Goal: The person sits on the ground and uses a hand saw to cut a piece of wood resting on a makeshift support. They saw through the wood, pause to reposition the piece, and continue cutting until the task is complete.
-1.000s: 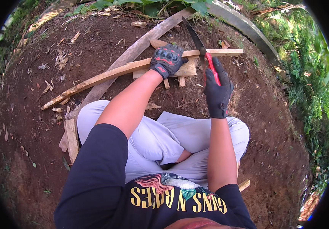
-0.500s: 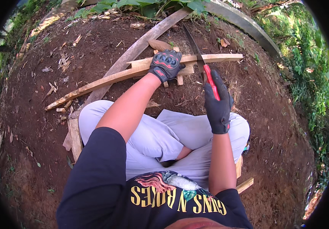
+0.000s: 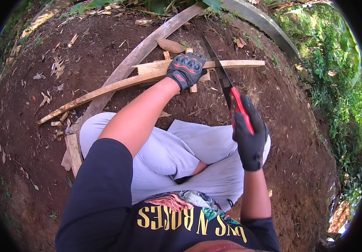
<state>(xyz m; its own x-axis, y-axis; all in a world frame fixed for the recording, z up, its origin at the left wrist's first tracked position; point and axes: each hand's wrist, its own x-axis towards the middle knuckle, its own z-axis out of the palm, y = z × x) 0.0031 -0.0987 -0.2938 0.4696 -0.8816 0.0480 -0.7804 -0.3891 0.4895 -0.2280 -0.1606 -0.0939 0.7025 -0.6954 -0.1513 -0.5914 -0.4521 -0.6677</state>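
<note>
Our left hand (image 3: 186,68) presses the plank (image 3: 147,75) flat; right hand (image 3: 251,140) fingers wrap the saw (image 3: 227,90); we judge the cut unfinished.

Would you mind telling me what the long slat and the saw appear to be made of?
The slat under the left hand looks like raw, unfinished wood: pale, matt, rough-edged. The saw in the right hand seems to have a dark metal blade with a dull sheen and a red handle, probably plastic or rubber.
</note>
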